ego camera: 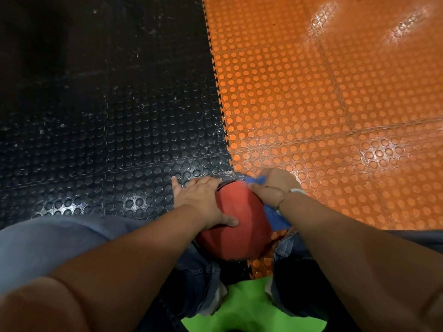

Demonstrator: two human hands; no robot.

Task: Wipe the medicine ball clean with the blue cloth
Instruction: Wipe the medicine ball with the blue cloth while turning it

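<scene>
A red and grey medicine ball [239, 226] sits on the floor between my knees, low in the middle of the head view. My left hand [203, 200] lies spread over its upper left side, thumb on the red panel. On the ball's right side my right hand [273, 188] presses the blue cloth [275, 216] against the surface. The cloth shows above my fingers and hangs below my wrist. Whether my right fingers curl round the cloth is hidden behind the hand.
The floor is studded rubber tile, black [107, 116] on the left and orange [335, 104] on the right, joined by a toothed seam running up from the ball. My jeans-clad legs [60, 240] flank the ball, and a green patch [251, 307] lies below it.
</scene>
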